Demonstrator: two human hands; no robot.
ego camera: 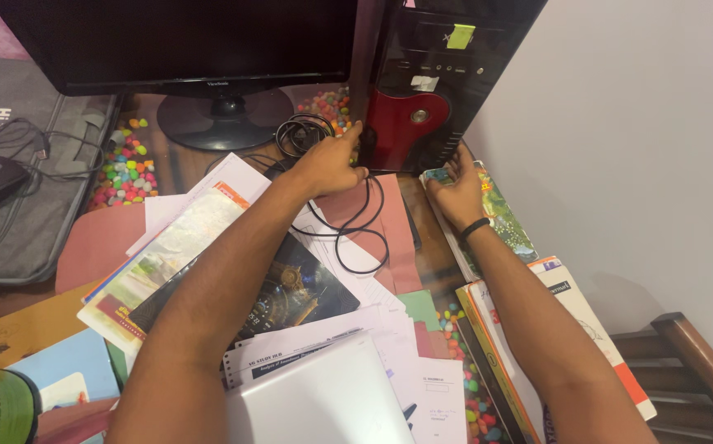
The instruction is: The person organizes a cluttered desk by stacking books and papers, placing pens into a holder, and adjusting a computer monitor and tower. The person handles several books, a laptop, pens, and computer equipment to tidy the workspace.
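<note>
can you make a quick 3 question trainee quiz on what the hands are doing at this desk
1. True or false: both hands touch the computer tower.
2. Which wrist wears a black band? A) left B) right
3. What lies looped under the left hand?

Key:
1. True: the left hand is at the tower's lower left edge, the right hand at its lower right.
2. B
3. A black cable, lying on the papers.
</note>
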